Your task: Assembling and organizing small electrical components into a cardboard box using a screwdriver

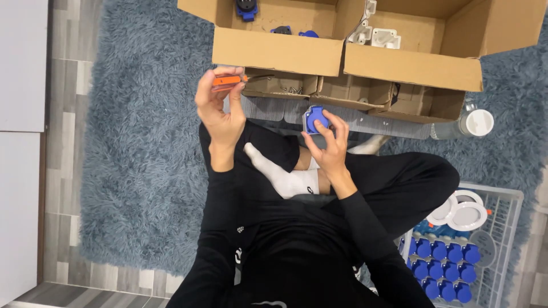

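An orange-handled screwdriver point(227, 81) is gripped in the left hand point(220, 108), the fingers closed round the handle and the hand raised in front of the cardboard boxes point(279, 51). A blue socket point(315, 119) is clasped in the right hand point(331, 145), with the fingertips curled over its lower edge; it is held just above the crossed legs and just below the small tray point(279, 86) of screws. The two hands are kept apart, each closed on its own thing.

The person is seated cross-legged on a grey shaggy rug point(142, 142), dressed in black, with a white sock point(282, 177) showing between the hands. At the far edge of the rug two open boxes are set side by side: blue parts point(246, 8) are seen in the left one, white plastic parts point(385, 39) in the right one. A clear bottle with a white cap point(478, 122) lies near the right box. At the near right corner a white wire basket point(502, 197) is filled with rows of blue sockets point(439, 265) and white round covers point(467, 215).
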